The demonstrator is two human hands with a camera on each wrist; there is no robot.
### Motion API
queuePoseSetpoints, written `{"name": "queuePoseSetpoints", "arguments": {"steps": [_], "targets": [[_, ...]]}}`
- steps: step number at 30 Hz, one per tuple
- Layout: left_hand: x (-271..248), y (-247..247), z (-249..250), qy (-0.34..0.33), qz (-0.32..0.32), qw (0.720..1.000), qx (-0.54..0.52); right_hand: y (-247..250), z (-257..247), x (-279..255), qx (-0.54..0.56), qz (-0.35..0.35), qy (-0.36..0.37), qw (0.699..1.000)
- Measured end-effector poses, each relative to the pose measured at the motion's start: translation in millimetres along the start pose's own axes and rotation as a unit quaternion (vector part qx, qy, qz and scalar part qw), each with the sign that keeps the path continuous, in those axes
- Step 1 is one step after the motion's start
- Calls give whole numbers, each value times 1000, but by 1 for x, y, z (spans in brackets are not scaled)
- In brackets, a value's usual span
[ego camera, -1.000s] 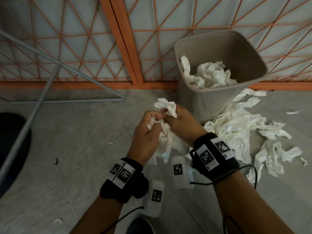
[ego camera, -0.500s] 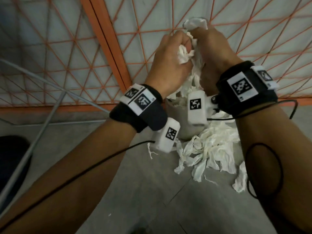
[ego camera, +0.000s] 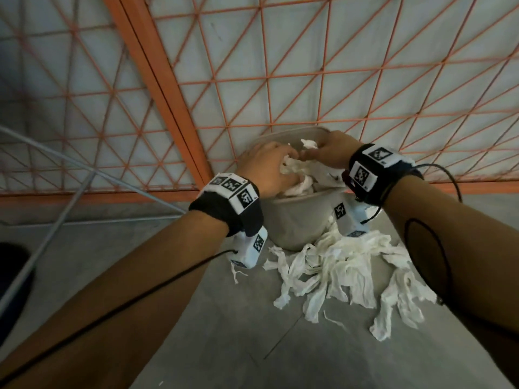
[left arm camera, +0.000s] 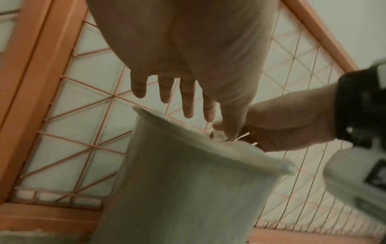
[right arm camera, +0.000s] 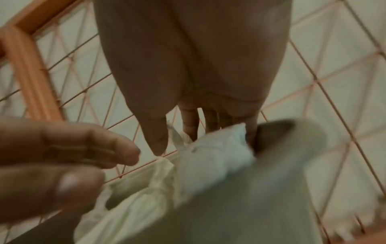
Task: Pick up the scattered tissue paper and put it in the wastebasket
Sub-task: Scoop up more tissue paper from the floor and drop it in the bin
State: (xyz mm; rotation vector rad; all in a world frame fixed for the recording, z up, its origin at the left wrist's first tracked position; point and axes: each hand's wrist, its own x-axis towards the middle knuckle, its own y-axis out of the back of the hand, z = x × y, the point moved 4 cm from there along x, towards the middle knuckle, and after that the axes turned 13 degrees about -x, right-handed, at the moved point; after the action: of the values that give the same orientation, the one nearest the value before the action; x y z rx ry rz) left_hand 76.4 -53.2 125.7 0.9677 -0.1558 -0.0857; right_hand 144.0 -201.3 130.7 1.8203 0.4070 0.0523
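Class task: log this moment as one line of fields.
left hand: open over grey plastic wastebasket | right hand: pinching white tissue above it | crumpled tissue pile: on floor

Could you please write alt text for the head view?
Both hands, left hand and right hand, push tissue into a beige wastebasket against an orange fence. More tissue scraps lie on the floor.

Rear boundary: an orange lattice fence [ego camera: 309,80] of thin diagonal and horizontal bars, with a thick orange post [ego camera: 157,80] and an orange base rail [ego camera: 92,196], set before a pale wall [ego camera: 238,37]. Floor [ego camera: 224,346]: grey concrete, with thin seams. At left, grey metal rods [ego camera: 56,214] cross diagonally above a dark round object [ego camera: 11,276].
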Motion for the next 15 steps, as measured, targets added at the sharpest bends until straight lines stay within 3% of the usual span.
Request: {"name": "queuePoseSetpoints", "arguments": {"steps": [5,9,11,13,15], "targets": [[-32,34,-4,-66,186,968,-154,30,-16,0,-120,-16,39,992],[-66,30,-49,-11,297,931,-212,34,-24,-8,-179,-119,131,968],[-78,2,-90,64,275,937,-206,31,-22,-20,-157,-145,175,961],[-90,-36,-127,175,175,955,-166,34,-14,-32,-115,-110,189,969],[-104,-75,-152,271,57,952,-134,37,-4,-52,-98,-26,196,975]]}}
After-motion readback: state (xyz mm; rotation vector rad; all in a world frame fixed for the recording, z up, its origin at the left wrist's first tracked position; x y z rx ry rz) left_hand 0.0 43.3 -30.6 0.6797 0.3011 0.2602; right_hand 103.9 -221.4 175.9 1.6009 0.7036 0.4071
